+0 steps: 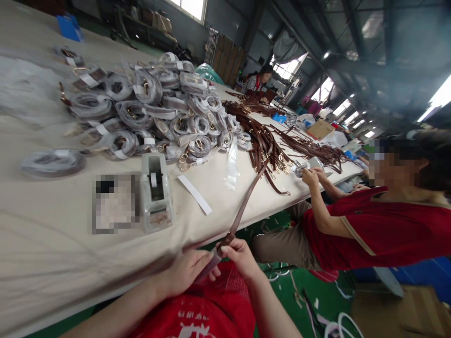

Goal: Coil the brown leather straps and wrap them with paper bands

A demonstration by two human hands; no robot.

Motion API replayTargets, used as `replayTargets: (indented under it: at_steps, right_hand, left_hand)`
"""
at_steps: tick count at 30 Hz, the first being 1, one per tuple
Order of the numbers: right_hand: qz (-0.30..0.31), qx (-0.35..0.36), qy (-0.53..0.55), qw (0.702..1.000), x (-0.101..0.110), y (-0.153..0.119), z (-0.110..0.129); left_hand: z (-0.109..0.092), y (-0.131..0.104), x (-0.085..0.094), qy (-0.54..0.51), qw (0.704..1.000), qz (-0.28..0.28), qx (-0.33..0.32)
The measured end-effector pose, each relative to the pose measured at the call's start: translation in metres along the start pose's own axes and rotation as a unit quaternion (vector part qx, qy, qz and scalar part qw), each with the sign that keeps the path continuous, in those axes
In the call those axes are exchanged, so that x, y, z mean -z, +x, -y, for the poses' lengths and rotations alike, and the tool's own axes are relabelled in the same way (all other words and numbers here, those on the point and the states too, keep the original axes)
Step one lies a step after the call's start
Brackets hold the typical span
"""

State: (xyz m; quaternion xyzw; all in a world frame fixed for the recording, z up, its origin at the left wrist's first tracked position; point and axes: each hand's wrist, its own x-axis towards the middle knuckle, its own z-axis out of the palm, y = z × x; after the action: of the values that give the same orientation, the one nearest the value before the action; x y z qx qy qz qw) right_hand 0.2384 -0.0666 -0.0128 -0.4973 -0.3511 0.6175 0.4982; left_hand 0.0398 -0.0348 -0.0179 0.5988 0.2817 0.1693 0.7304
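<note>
A brown leather strap (244, 205) runs from the pile on the table down to my lap. My left hand (192, 270) is closed on the strap's near part, where a clear plastic sleeve seems to cover it. Just beside it, my right hand (239, 256) pinches the strap near a darker brown piece. The strap's far end reaches a heap of brown straps (260, 134) with gold metal clips. Wrapped, coiled straps (141, 108) are piled on the left. A tape dispenser (157, 192) and a white paper strip (195, 194) lie in front of the pile.
A co-worker in a red shirt (352, 230) sits close on my right, hands at the table edge. Another person (259, 82) works at the far end. Clear plastic sleeves (231, 164) lie on the pale tabletop (70, 263). Cardboard (398, 310) stands on the floor at right.
</note>
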Motion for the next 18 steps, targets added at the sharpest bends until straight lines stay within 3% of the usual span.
replayTargets:
  at_steps: [4, 10, 18]
  right_hand:
    - [0.017, -0.008, -0.008, 1.0, -0.003, 0.004, -0.004]
    - [-0.087, 0.011, 0.052, 0.995, 0.011, 0.021, -0.003]
    - [-0.065, 0.017, 0.032, 0.997, 0.009, 0.015, 0.005]
  left_hand:
    - [0.004, 0.003, 0.0, 0.009, 1.0, -0.006, 0.003]
    - [0.001, 0.001, -0.001, 0.038, 0.998, -0.027, 0.03]
    - [0.006, 0.005, 0.003, 0.018, 1.0, -0.017, 0.02]
